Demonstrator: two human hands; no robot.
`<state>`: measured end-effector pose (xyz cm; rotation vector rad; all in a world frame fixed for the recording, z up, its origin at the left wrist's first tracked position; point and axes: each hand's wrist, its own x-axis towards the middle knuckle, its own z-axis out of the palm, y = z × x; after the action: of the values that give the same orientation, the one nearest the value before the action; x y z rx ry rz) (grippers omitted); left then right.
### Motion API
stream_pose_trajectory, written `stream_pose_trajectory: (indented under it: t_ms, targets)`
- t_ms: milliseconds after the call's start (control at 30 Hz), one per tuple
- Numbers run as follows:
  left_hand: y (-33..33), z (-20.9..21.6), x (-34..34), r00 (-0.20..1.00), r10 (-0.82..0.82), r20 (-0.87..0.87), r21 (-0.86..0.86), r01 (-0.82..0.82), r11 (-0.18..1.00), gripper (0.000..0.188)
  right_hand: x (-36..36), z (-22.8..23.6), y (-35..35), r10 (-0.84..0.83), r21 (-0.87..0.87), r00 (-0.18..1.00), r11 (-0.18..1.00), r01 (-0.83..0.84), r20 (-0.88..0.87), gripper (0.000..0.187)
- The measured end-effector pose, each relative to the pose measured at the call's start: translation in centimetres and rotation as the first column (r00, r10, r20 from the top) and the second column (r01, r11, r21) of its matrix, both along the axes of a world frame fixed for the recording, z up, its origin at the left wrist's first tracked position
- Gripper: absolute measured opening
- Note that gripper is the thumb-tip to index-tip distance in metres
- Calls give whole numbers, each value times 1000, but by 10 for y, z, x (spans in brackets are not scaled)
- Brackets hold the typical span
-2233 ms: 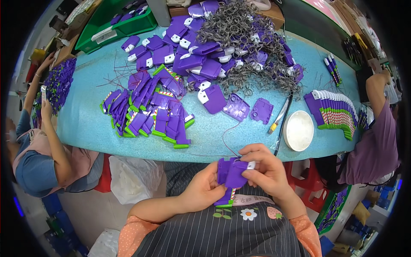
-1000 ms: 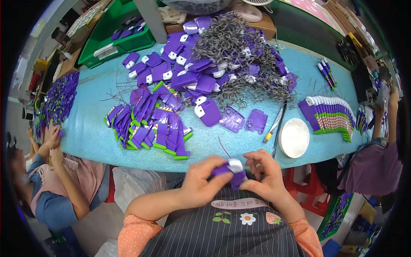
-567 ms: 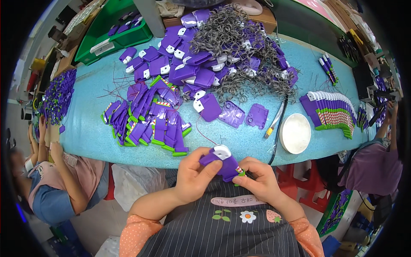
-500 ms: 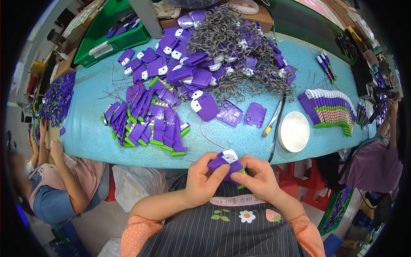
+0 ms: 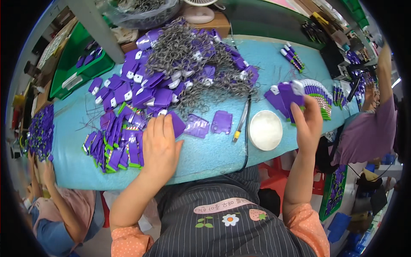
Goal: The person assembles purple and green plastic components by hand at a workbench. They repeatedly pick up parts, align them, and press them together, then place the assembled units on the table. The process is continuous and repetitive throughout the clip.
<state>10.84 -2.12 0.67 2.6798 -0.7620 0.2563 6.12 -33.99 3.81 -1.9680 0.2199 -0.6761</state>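
The left hand [image 5: 159,145] lies flat and open, palm down, fingers spread over the near batch of purple tags with green ends [image 5: 114,147] on the blue surface [image 5: 205,156], its fingertips touching a loose purple tag [image 5: 176,124]. The right hand [image 5: 309,122] is raised at the right edge of the surface, fingers closed around one purple tag [image 5: 287,95] with a white tab, holding it just beside the neat row of finished tags [image 5: 319,95].

Between the hands lie two flat purple pieces [image 5: 209,124], one white round dish [image 5: 266,130] and one pen [image 5: 240,126] along a thin black cord. Farther back sits one big heap of grey wire loops [image 5: 188,55] tangled with purple tags, too many to count. One green tray [image 5: 76,64] stands far left.

Half a second ago both hands were together at the lap, pinching one tag between them; now they have parted, left to the pile, right out to the row.
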Motion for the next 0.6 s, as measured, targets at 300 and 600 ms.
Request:
stream_pose_trajectory:
  t_ms: [300, 600]
  targets:
    - [11, 2, -5, 1000, 5, 15, -48, -4, 999, 68, 22, -49, -46, -204, -713, 979, 688, 138, -8, 44]
    - [3, 11, -79, 875, -408, -260, -694, 125, 709, 75, -26, -2, 108, 824, 16, 515, 533, -846, -234, 84]
